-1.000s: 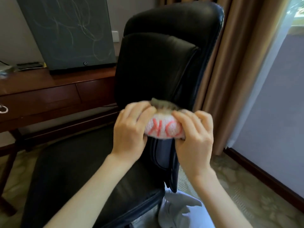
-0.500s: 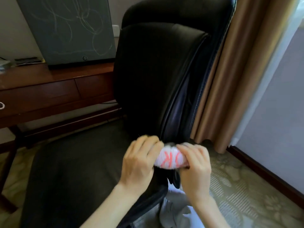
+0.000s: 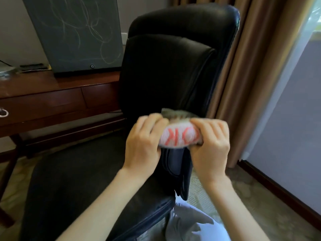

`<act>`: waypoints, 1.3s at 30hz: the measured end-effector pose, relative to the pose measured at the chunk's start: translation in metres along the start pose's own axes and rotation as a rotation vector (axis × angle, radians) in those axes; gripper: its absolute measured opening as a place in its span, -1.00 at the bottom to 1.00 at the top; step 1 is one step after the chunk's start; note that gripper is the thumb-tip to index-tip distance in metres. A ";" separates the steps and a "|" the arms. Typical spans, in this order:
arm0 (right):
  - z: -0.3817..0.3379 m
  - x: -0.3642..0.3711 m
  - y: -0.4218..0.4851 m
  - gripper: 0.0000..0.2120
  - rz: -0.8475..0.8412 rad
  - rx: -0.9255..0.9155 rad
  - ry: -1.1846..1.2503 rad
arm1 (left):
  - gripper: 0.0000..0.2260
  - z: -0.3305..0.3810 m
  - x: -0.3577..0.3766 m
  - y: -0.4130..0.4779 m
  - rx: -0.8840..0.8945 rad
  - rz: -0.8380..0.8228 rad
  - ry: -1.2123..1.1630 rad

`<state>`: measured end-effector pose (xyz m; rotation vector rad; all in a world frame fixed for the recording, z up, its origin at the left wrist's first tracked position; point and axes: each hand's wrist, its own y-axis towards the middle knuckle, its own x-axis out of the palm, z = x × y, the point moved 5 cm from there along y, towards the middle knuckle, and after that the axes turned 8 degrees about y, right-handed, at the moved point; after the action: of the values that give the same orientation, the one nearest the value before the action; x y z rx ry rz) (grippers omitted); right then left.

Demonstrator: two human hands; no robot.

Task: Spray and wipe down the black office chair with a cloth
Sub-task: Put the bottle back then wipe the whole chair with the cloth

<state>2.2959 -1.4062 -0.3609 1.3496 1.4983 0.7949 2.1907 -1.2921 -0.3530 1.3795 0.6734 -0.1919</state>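
Dark reddish wood is being shown at the far left, where a table [image 3: 43,94] with a ring pull [image 3: 3,113] on its drawer is standing against the wall. A grey-green panel [image 3: 74,32] marked with pale scribbled lines is being carried upright on the table top. The black office chair [image 3: 165,75] is being seen at the centre, with its seat extending toward the lower left and its padded backrest rising just right of the panel. The left hand [image 3: 142,148] is being curled around the left end of a bunched cloth [image 3: 180,136], which is white with red lettering and a darker striped edge on top. The cloth is being pressed against the near side edge of the backrest, low down and just above the seat. The right hand [image 3: 213,148] is being clamped on the right end of the cloth, so that both hands are being held close together with the cloth between them. A brown curtain [image 3: 251,66] is hanging at the right, above a patterned floor [image 3: 257,202].
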 end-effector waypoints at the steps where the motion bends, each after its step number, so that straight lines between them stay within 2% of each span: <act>1: 0.009 0.007 -0.027 -0.57 -0.027 0.035 0.002 | -0.62 -0.002 0.012 -0.023 0.007 -0.043 -0.004; 5: 0.048 0.042 -0.138 -0.53 -0.206 0.262 -0.023 | -0.59 -0.010 0.061 -0.114 -0.031 -0.306 -0.014; 8: 0.058 0.056 -0.167 -0.54 -0.283 0.321 -0.013 | -0.58 -0.014 0.079 -0.147 -0.087 -0.413 -0.030; 12: 0.051 0.040 -0.125 -0.55 -0.196 0.246 0.060 | -0.61 -0.004 0.059 -0.108 -0.058 -0.255 -0.060; 19: 0.001 -0.003 0.042 -0.66 0.010 -0.074 0.082 | -0.69 0.002 -0.014 0.037 0.004 0.083 0.005; 23: -0.017 -0.013 0.110 -0.75 0.091 -0.181 0.015 | -0.71 0.001 -0.041 0.093 0.021 0.174 0.046; 26: -0.014 -0.014 0.112 -0.73 0.074 -0.161 -0.019 | -0.72 0.004 -0.041 0.101 0.008 0.182 0.040; 35: 0.029 0.021 -0.032 -0.51 -0.011 0.129 0.034 | -0.57 -0.001 0.034 -0.030 -0.032 -0.123 -0.021; 39: 0.043 0.034 -0.075 -0.49 -0.098 0.212 0.015 | -0.51 -0.002 0.050 -0.066 -0.044 -0.259 -0.040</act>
<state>2.3096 -1.3917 -0.4523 1.4144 1.6847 0.5983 2.1963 -1.2912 -0.4357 1.2410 0.8171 -0.4073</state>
